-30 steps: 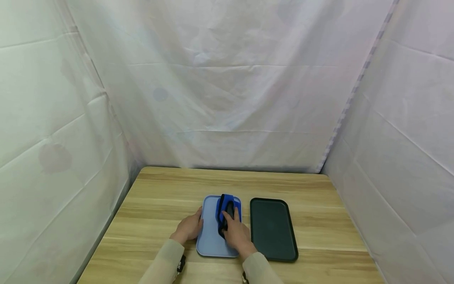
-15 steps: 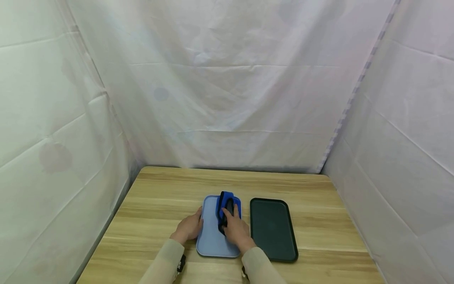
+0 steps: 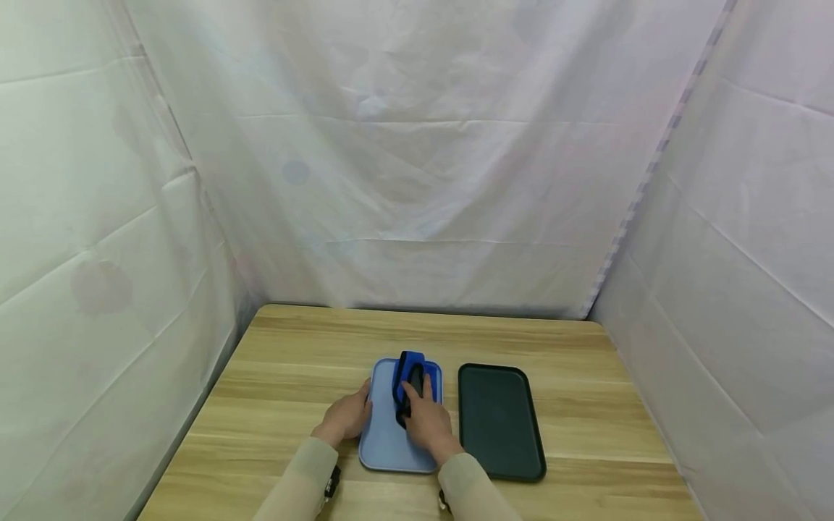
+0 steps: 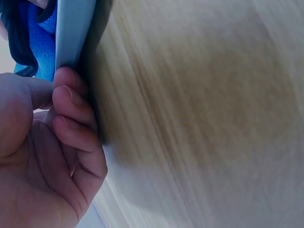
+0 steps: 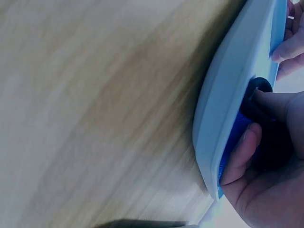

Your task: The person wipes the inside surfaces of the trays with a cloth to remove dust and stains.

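A light blue tray lies on the wooden table. At its left rim is my left hand; in the left wrist view the thumb is on the rim and the curled fingertips meet the tray's outer side. My right hand holds a bunched blue cloth with black edging against the upper right part of the tray. In the right wrist view, the thumb goes into a black fold and the other fingers bend over the blue fabric. The palm hides part of the cloth.
A dark green tray lies just right of the light blue one, with a narrow gap between them. White fabric walls stand behind and at both sides of the wooden table.
My right hand has slid the cloth a little away from me, then slightly left over the tray. The left hand stays at the rim, and the dark green tray stays put.
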A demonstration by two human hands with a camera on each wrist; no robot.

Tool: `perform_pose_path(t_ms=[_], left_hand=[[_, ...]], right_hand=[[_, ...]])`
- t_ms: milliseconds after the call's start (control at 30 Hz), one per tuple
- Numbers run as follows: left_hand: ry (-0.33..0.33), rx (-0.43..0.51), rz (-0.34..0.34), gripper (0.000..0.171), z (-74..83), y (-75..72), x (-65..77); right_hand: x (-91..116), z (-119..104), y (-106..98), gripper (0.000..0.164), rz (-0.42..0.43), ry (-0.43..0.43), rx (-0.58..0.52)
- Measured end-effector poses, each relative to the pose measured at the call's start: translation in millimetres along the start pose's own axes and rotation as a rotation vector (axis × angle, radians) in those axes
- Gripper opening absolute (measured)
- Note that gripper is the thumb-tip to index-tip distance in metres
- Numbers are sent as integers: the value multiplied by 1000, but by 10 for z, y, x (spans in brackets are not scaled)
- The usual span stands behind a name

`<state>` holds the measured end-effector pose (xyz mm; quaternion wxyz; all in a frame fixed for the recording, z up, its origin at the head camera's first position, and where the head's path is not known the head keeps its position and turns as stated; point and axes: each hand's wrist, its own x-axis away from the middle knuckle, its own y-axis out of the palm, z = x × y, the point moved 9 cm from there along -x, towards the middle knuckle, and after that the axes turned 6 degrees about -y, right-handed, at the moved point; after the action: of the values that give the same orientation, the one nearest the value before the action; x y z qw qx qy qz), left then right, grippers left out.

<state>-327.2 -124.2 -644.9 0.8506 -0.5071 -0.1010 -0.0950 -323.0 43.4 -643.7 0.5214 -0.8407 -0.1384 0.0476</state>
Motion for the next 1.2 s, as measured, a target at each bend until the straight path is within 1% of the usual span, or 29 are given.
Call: perform_pose_path(t_ms=[200, 333, 600, 867, 1200], left_hand=[[-8, -8, 5, 57, -5, 25, -17], [-2, -15, 9, 57, -8, 33, -27], [-2, -19, 8, 57, -21, 56, -46], [6, -25, 13, 57, -5, 39, -45], [-12, -24, 2, 57, -29, 68, -75]], right_hand=[[-15, -27, 46, 69, 11, 11, -7], [-26, -59, 69, 69, 13, 1, -6], [-70, -129, 121, 70, -8, -3, 6], [-96, -207, 152, 70, -23, -3, 7], [-115, -260, 186, 70, -30, -2, -4]])
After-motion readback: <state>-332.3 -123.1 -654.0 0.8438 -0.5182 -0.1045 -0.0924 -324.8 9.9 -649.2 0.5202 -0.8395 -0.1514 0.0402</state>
